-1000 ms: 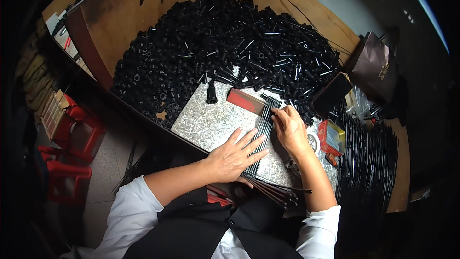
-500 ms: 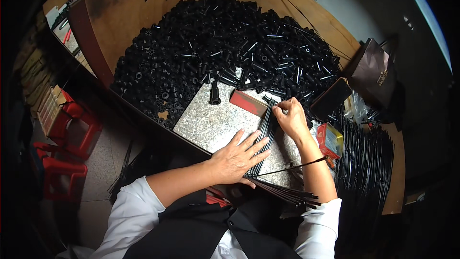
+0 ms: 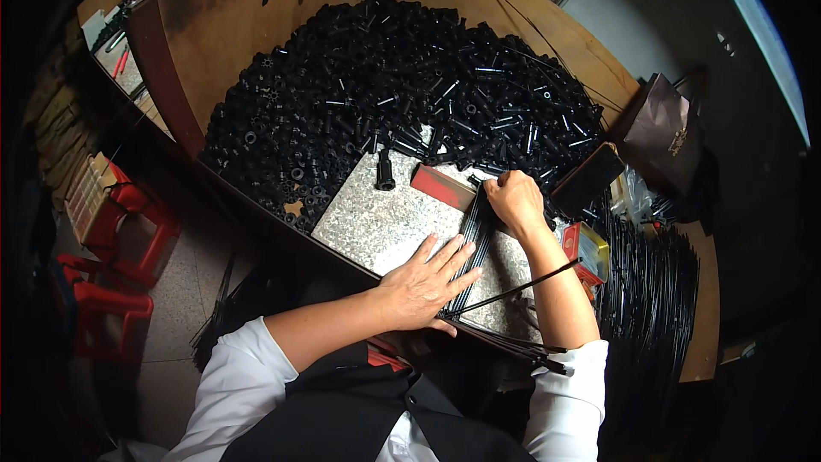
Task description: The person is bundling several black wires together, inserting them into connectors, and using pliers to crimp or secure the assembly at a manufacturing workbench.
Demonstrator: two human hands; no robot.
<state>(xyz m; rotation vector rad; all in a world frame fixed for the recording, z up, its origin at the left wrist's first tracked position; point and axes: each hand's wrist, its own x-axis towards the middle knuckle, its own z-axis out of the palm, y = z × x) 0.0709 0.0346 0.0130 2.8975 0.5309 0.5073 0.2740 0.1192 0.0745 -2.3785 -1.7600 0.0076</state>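
The slim, straight black rods (image 3: pixel 475 235) lie bunched on the speckled grey-and-white counter (image 3: pixel 346 214), running from beside the long red block with a dark top (image 3: pixel 440 186) down past the near edge. They could roll apart or slip out of line if the flat left hand (image 3: pixel 423 281) eases its pressure, since nothing else visible pins them down. One stray rod (image 3: pixel 517 289) slants out across the right forearm and could be caught by the sleeve, dragging others askew; a sideways knock might also topple the upright black tubular piece (image 3: pixel 385 171)

The hands are apart: the left lies spread over the rods, pressing rather than gripping, while the right hand (image 3: pixel 515 197) curls in at their upper ends, its fingertips hidden, so I cannot tell whether it is closed on any

Compared with a second ago, the rods make a narrower bunch instead of a wide, flat row, the stray one sits higher across the forearm, and the right fingers are more tucked in, while the left hand stays nearly in place
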